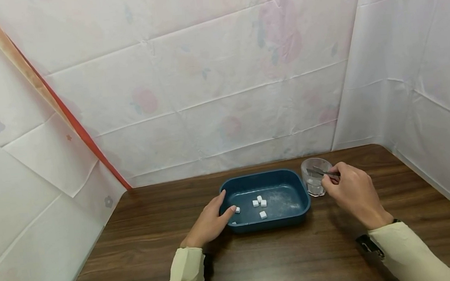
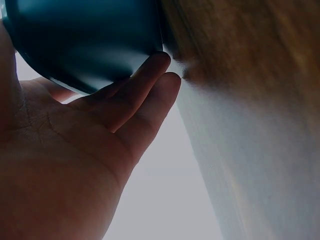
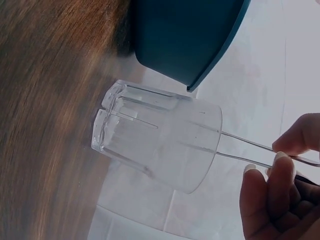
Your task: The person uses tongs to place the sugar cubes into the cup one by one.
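Note:
At the left end of a blue rectangular tray point(image 1: 272, 225), my left hand point(image 1: 209, 220) grips the rim, thumb over the inside and fingers along the outer wall. Several small white cubes point(image 1: 263, 215) lie in the tray, some near that thumb. My right hand point(image 1: 355, 192) pinches metal tweezers point(image 1: 331, 174) beside a clear drinking glass point(image 1: 314, 187). In the right wrist view the two tweezer arms point(image 3: 245, 142) stand apart and reach through the mouth of the glass point(image 3: 195, 165). No cube shows between the tips. The left wrist view has fingers point(image 2: 150, 75) against the tray's outer wall.
A dark wood table point(image 1: 155, 215) carries everything, its back edge against a pale printed sheet point(image 1: 214, 93). More sheeting point(image 1: 422, 100) hangs along the right side. A red-edged strip point(image 1: 92, 143) slants down to the table's back left corner. The glass stands close to the tray's right end.

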Demonstrator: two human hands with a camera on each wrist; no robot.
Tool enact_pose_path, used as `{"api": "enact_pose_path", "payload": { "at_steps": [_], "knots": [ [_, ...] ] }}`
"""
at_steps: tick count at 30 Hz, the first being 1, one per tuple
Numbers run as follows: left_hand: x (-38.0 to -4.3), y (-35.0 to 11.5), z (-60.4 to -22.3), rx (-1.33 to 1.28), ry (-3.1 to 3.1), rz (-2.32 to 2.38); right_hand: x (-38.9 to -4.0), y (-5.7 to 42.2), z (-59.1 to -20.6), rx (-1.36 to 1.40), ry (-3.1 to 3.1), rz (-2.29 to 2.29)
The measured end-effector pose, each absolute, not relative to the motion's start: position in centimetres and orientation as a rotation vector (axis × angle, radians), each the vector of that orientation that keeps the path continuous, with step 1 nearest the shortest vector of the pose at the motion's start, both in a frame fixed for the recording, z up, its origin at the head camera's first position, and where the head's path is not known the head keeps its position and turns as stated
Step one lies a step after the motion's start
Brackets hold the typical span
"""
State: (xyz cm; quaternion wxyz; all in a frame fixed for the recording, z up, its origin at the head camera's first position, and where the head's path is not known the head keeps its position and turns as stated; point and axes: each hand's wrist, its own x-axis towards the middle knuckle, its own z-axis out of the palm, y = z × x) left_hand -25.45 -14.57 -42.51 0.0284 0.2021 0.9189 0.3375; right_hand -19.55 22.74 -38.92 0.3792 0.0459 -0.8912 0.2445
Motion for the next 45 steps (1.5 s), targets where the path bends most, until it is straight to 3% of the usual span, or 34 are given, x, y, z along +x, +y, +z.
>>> {"api": "enact_pose_path", "payload": {
  "at_steps": [45],
  "knots": [
    [-25.3, -14.6, -42.2, 0.612, 2.826, 1.047, -19.0, 21.0, -39.1, 0.278, -2.197, 0.564]
  ]
}}
